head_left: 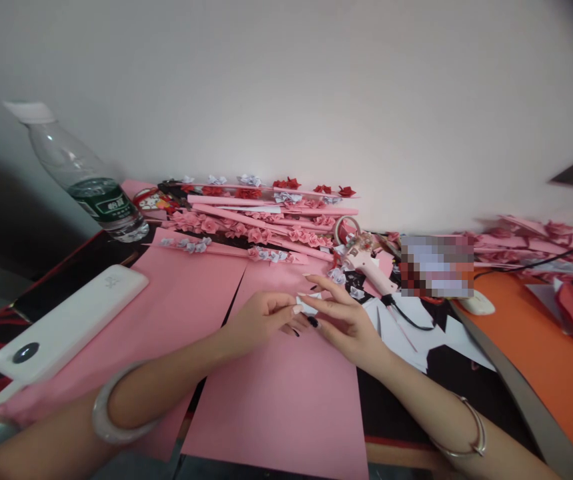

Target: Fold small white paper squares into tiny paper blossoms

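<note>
Over the pink paper sheets, both hands meet at one small folded piece of white paper. My left hand pinches it from the left between thumb and fingers. From the right, my right hand grips the same piece with thumb and index finger, its other fingers raised. Fingers cover part of the fold, so its full shape is hidden. Just beyond the hands lie white paper flowers and a pale pink hot glue gun with a black cable.
Pink paper stems with pink, red and white paper flowers line the wall. A water bottle and white power bank stand left. White paper scraps, a tape roll, a mouse and orange paper lie right.
</note>
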Demonstrator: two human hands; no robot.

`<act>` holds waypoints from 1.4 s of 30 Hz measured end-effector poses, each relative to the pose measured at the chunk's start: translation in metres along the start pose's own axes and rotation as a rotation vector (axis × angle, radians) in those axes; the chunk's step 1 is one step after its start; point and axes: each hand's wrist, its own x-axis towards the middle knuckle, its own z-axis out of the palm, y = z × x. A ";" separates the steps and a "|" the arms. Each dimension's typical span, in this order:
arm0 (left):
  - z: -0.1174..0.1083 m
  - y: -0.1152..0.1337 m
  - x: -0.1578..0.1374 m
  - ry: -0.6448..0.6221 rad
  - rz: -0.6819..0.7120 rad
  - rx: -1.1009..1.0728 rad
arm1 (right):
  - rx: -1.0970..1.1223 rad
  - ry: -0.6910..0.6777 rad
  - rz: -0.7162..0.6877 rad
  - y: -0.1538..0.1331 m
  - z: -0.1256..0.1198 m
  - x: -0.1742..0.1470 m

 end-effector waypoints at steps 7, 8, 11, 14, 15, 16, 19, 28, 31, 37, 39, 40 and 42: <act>0.000 -0.001 -0.001 0.011 0.015 0.014 | -0.172 0.013 -0.111 0.001 0.000 -0.001; 0.000 -0.002 -0.001 0.009 0.018 0.014 | -0.190 0.018 -0.122 0.001 0.000 -0.001; -0.001 -0.002 -0.002 0.004 0.022 0.008 | -0.234 0.030 -0.149 0.000 0.000 -0.001; -0.001 0.000 -0.003 -0.008 0.017 -0.042 | -0.254 0.031 -0.160 -0.001 0.000 -0.001; 0.000 0.001 -0.003 -0.011 0.014 -0.064 | -0.257 0.030 -0.160 -0.001 0.000 -0.001; 0.000 0.001 -0.004 -0.013 0.013 -0.083 | -0.259 0.031 -0.161 -0.001 0.000 -0.001; 0.000 0.002 -0.004 -0.013 0.022 -0.086 | -0.260 0.033 -0.161 -0.001 0.000 -0.001; 0.001 0.001 -0.002 0.001 0.068 0.040 | -0.198 0.010 -0.134 -0.005 -0.002 -0.003; 0.001 0.000 -0.002 -0.002 0.075 0.077 | -0.164 0.074 -0.086 -0.006 -0.002 -0.004; 0.005 0.001 -0.004 -0.083 0.121 0.297 | -0.132 0.144 0.088 -0.004 0.000 -0.002; 0.006 0.003 -0.005 -0.122 0.147 0.374 | -0.167 0.047 0.081 -0.003 0.002 -0.001; 0.007 0.004 -0.006 -0.133 0.152 0.398 | -0.181 -0.010 0.063 -0.003 0.002 -0.001; 0.007 0.005 -0.006 -0.149 0.151 0.420 | -0.192 -0.098 0.027 -0.004 0.004 -0.001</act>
